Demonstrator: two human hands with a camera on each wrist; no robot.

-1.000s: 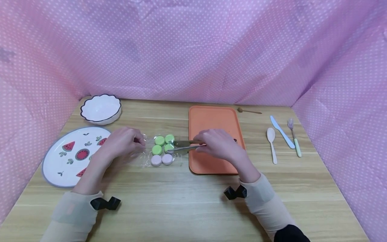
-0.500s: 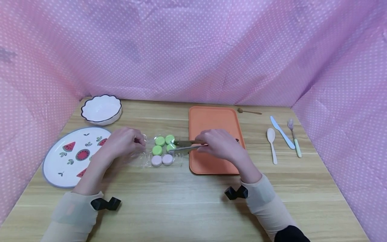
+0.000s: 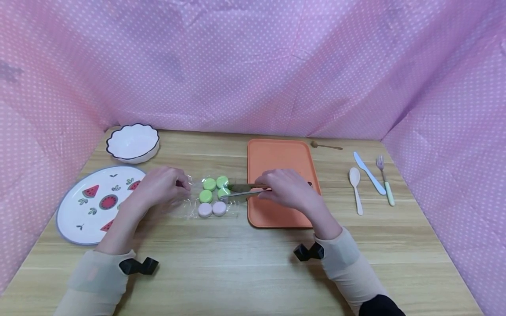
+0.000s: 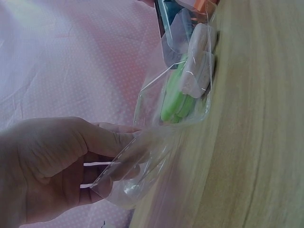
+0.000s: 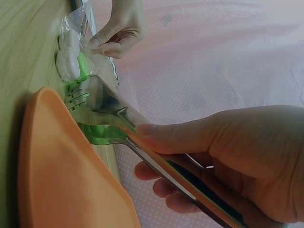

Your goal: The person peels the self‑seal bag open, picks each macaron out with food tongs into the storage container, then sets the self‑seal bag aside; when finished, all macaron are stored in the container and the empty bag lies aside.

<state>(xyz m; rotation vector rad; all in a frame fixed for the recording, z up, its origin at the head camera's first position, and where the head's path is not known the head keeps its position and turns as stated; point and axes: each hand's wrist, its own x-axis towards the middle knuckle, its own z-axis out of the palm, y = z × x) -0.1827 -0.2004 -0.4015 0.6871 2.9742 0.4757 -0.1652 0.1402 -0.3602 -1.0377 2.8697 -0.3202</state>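
Observation:
A clear plastic bag [image 3: 193, 211] lies left of the tray, holding several green macarons [image 3: 206, 196] and two pale lilac macarons [image 3: 219, 208]. Its left end is pinched between the thumb and fingers of my left hand [image 3: 160, 186], as the left wrist view shows too. My right hand [image 3: 286, 186], over the tray, grips metal tongs [image 3: 247, 192]. One tong end is forked [image 5: 78, 97]. In the head view the tong ends reach the right side of the bag, around the green macarons; I cannot tell whether they are gripped.
Under my right hand lies an orange tray [image 3: 276, 153]. A watermelon-patterned plate [image 3: 83, 215] and a white scalloped bowl [image 3: 132, 141] stand at left. At right are a honey dipper [image 3: 326, 145], spoon [image 3: 354, 177], blue knife [image 3: 368, 172] and fork [image 3: 386, 182]. Pink dotted cloth [image 3: 253, 66] encloses the table.
Over the last second the right hand and tongs have shifted very slightly to the right. The left hand keeps its pinch on the bag, and the macarons lie as before.

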